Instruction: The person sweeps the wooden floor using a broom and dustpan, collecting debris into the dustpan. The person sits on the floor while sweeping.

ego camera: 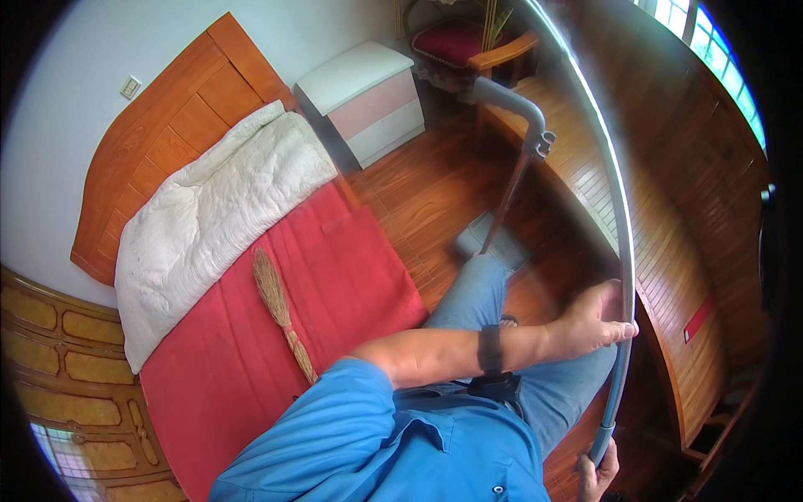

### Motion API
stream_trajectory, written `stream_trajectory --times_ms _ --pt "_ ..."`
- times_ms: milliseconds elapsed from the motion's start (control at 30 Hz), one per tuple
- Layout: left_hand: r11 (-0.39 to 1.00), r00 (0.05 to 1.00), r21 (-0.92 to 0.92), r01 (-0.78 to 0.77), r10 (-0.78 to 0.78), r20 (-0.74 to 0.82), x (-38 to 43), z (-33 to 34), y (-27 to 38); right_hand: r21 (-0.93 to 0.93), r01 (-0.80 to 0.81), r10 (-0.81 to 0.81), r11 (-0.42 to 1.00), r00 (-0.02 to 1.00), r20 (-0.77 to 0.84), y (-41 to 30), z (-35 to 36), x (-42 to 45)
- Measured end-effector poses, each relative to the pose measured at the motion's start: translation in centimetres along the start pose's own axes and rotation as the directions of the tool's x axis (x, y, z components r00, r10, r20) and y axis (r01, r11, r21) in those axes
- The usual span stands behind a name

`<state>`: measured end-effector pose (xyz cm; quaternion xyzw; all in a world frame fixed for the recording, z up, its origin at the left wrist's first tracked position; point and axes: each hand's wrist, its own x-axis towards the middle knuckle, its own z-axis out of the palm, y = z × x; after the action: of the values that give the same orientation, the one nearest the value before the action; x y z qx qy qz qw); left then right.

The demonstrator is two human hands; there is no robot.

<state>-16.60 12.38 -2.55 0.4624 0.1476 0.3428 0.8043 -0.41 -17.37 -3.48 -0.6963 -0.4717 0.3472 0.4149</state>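
My left hand (593,320) grips the middle of a long metal pole (618,188), the thumb across its front and the other fingers partly hidden. Lower down, my right hand (599,470) holds the pole near its grey end sleeve. The far end of the pole runs out of view at the top. A long-handled grey dustpan (489,241) stands on the floor by my knee, its handle (514,106) bent at the top with a clip below the bend. To my left, a straw hand broom (273,288) lies on the red bed cover (351,263).
A folded white quilt (213,201) lies against the wooden headboard (169,144). Beyond the bed stands a white and pink bedside cabinet (370,94). A long wooden bench (652,232) runs along my right. A chair with a dark red seat (445,41) is at the back.
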Motion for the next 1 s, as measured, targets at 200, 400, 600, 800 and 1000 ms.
stream_trajectory --times_ms 200,400,600,800,1000 --pt "0.985 0.984 0.012 -0.174 0.173 0.046 -2.8 -0.3 4.7 -0.168 -0.038 0.022 0.985 0.995 -0.093 0.6 3.9 4.0" --pt "0.927 0.896 0.255 -0.276 0.344 -0.281 -7.2 -5.0 6.5 -0.107 0.083 -0.071 0.991 0.991 0.114 0.0 9.3 8.6" --pt "0.887 0.648 0.459 0.052 0.32 -0.691 -8.5 -13.2 1.9 -0.037 0.039 -0.026 0.999 0.957 0.289 -3.8 12.8 10.3" --pt "0.994 0.518 0.006 0.105 -0.049 -0.854 -7.8 -18.6 -2.7 -0.001 -0.249 0.224 0.968 0.868 0.443 -9.6 14.8 13.3" --pt "0.89 0.615 -0.44 0.117 -0.413 -0.672 -7.5 -19.1 -2.0 0.031 -0.263 0.199 0.964 0.797 0.57 -11.1 18.0 19.3"
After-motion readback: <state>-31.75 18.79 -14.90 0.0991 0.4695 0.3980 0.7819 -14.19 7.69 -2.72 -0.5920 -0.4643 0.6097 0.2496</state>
